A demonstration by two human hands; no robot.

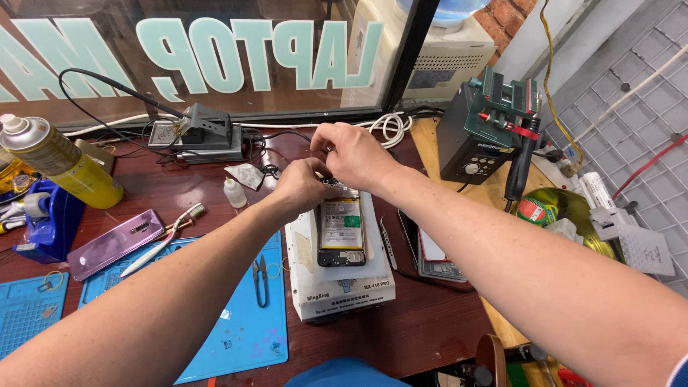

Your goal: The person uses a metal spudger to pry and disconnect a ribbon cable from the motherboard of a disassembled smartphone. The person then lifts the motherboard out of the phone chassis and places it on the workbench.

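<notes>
Nearest, small black scissors (260, 278) lie on a blue rubber mat (244, 337). Beyond, an opened smartphone with yellow battery (341, 233) rests on a white box-shaped heating plate (344, 290); left hand (304, 188) and right hand (352, 154), fingers pinched together, grip its top edge.

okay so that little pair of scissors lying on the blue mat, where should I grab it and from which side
Take the scissors by the looped handles at the end nearer you, coming straight down from above. They lie flat on the blue mat with the blades pointing away toward the white box, so the handle end is the blunt, safe part, and no hand or tool covers it.
</notes>
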